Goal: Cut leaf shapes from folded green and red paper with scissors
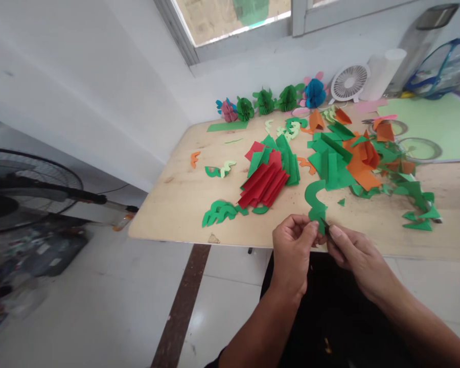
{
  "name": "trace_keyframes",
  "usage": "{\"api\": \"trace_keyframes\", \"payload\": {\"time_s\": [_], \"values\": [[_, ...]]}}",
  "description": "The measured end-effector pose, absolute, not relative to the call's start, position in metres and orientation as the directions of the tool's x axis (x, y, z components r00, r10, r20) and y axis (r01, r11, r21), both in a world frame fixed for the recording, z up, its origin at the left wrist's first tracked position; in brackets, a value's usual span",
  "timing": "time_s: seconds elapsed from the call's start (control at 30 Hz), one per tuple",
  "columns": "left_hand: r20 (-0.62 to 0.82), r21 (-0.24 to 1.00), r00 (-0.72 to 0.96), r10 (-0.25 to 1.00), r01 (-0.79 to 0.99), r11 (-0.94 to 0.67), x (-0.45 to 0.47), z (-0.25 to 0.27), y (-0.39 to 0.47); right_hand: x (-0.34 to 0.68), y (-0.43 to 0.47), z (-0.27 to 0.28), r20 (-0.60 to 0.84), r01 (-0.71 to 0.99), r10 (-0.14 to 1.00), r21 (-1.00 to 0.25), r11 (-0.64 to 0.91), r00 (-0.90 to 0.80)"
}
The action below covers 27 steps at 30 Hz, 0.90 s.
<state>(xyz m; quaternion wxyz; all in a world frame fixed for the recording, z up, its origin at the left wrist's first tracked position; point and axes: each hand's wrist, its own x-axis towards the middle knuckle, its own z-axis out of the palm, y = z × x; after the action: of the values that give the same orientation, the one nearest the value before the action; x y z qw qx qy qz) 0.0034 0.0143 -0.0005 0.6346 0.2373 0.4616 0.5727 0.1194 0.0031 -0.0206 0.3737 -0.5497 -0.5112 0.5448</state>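
Observation:
My left hand (296,243) pinches a curvy green paper cutout (315,197) between thumb and fingers, just over the table's front edge. The cutout's curled end points away from me. In my right hand (352,250) is a small pair of dark scissors (325,225), mostly hidden by the fingers, with the tip against the green paper. A small green scrap (341,202) lies just beyond my right hand. Folded red paper pieces (263,184) and folded green sheets (331,161) are heaped farther back. Left of the red pile sit wavy green cutouts (220,212).
Along the wall stand green paper honeycomb figures (266,102), a blue one (315,93) and a small white fan (350,83). Orange folded papers (364,158) and green offcuts (417,197) spread over the right side. Tape rolls (420,149) rest on a pale green sheet (452,125).

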Motion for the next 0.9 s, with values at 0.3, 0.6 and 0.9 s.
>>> {"api": "trace_keyframes", "payload": {"time_s": [0.3,0.6,0.9], "values": [[-0.292,0.85,-0.086,0.953,-0.48,0.217,0.0024,-0.002,0.0156,0.1186,0.0045,-0.022,-0.243,0.137,0.963,-0.964,-0.227,-0.118],[-0.294,0.844,-0.074,0.953,-0.487,0.222,0.0032,-0.001,0.0168,0.1194,0.004,-0.0219,-0.24,0.142,0.963,-0.964,-0.223,-0.124],[-0.298,0.848,-0.078,0.951,-0.479,0.226,0.003,-0.0006,0.0159,0.1181,0.0042,-0.0191,-0.245,0.156,0.964,-0.961,-0.227,-0.104]]}}
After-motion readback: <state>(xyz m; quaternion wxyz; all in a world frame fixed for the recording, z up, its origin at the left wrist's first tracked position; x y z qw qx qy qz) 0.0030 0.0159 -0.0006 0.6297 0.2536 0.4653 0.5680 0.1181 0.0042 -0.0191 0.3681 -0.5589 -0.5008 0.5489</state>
